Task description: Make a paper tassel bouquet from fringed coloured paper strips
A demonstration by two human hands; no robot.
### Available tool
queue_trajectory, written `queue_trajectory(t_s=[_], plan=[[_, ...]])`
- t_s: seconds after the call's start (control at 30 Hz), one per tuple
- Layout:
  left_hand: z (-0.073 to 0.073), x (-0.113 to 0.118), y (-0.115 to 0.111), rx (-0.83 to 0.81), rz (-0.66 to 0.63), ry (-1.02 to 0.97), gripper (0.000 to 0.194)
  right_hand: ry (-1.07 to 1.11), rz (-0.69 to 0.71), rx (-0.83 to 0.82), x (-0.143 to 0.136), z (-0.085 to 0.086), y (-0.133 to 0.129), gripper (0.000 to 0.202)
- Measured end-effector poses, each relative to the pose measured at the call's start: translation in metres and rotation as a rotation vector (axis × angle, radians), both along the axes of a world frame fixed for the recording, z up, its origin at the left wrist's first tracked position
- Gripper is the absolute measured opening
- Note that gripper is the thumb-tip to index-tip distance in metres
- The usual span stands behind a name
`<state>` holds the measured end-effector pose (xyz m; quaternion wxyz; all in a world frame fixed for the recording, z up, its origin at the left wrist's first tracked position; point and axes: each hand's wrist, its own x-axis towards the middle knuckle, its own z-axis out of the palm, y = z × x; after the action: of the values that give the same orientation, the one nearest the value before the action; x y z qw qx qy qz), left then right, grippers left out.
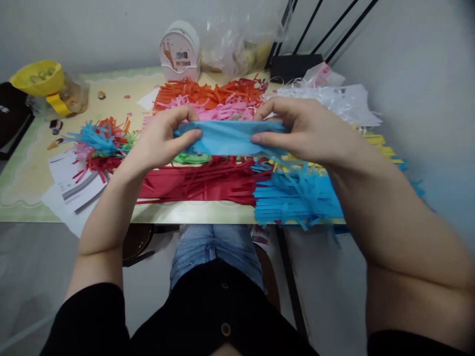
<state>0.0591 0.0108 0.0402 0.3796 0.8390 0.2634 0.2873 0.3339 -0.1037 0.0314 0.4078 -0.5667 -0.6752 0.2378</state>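
Observation:
A folded strip of blue tissue paper (226, 137) is stretched level above the table. My left hand (163, 136) pinches its left end between thumb and fingers. At the other end my right hand (299, 128) grips it the same way. Beneath and behind it lie fringed papers: orange (208, 95), pink (218, 110), and red (200, 183) nearer the front edge. A blue fringed stack (300, 195) rests below my right hand, with yellow strips (382, 148) partly hidden by my right forearm.
Finished-looking multicoloured tassels (98, 141) and printed papers (79, 183) lie at the left of the table (22, 195). Farther back stand a yellow funnel-shaped container (40, 79), a round pink box (180, 52) and plastic bags (237, 47). White strips (341, 101) lie at the back right.

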Motion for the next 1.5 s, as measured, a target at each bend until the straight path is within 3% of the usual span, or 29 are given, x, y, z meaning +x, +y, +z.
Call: queue_trajectory(t_s=[0.17, 0.33, 0.5, 0.67, 0.77, 0.97, 1.1, 1.27, 1.5], plan=[[-0.011, 0.0, -0.01, -0.013, -0.035, -0.12, 0.018, 0.184, -0.041, 0.092, -0.008, -0.009, -0.007, 0.008], [-0.018, -0.001, -0.018, -0.134, 0.044, -0.176, 0.018, 0.37, -0.072, 0.064, -0.02, -0.015, -0.012, 0.005], [-0.019, -0.006, -0.019, -0.128, -0.012, -0.199, 0.025, 0.453, -0.026, 0.048, -0.022, -0.017, -0.011, 0.025], [-0.021, 0.0, -0.024, 0.017, 0.078, -0.175, 0.044, 0.263, -0.115, 0.08, -0.023, -0.019, -0.01, 0.029], [-0.022, 0.004, -0.024, -0.006, 0.112, -0.155, 0.04, 0.156, -0.118, 0.142, -0.028, -0.016, -0.013, 0.027], [-0.015, 0.006, -0.021, -0.212, -0.108, 0.042, 0.043, 0.053, -0.106, 0.174, -0.034, -0.012, -0.019, 0.017], [-0.011, 0.005, -0.022, -0.215, -0.095, 0.059, 0.046, 0.049, -0.132, 0.137, -0.03, -0.015, -0.017, 0.006], [-0.015, 0.001, -0.024, -0.315, -0.024, -0.045, 0.042, 0.237, -0.102, 0.076, -0.029, -0.022, -0.013, 0.014], [-0.028, -0.001, -0.023, -0.32, 0.04, -0.214, 0.026, 0.498, -0.079, 0.027, -0.031, -0.027, -0.012, 0.015]])
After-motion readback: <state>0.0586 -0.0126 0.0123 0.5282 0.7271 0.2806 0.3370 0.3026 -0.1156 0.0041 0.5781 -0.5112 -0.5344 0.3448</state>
